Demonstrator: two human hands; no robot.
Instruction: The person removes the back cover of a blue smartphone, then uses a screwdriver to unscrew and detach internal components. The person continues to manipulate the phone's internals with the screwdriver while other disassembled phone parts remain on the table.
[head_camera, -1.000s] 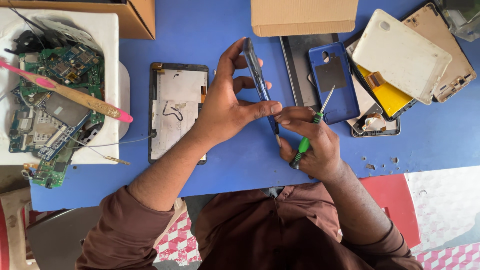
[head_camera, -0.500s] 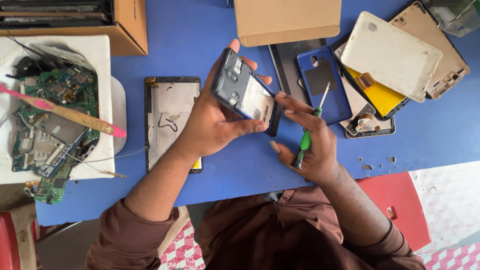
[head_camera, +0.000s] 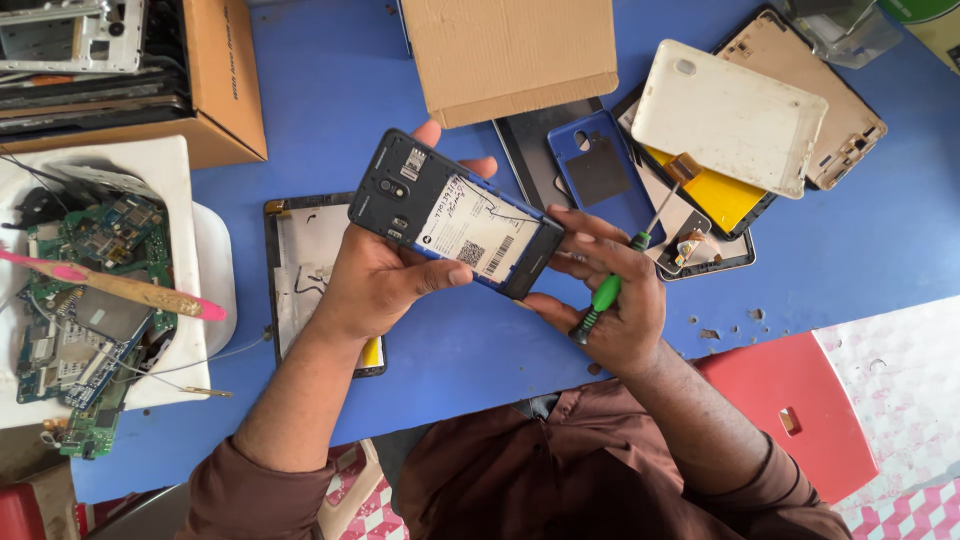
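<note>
black phone (head_camera: 455, 215), one, clamped in left hand (head_camera: 385, 275) fingers; right hand (head_camera: 610, 300) fingers grip one green screwdriver (head_camera: 620, 275).

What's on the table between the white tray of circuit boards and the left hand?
Head view: an opened tablet shell lies flat on the blue table, between the white tray and the left hand.

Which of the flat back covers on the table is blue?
The small blue cover beside the cardboard box; the bigger white cover lies to its right.
</note>
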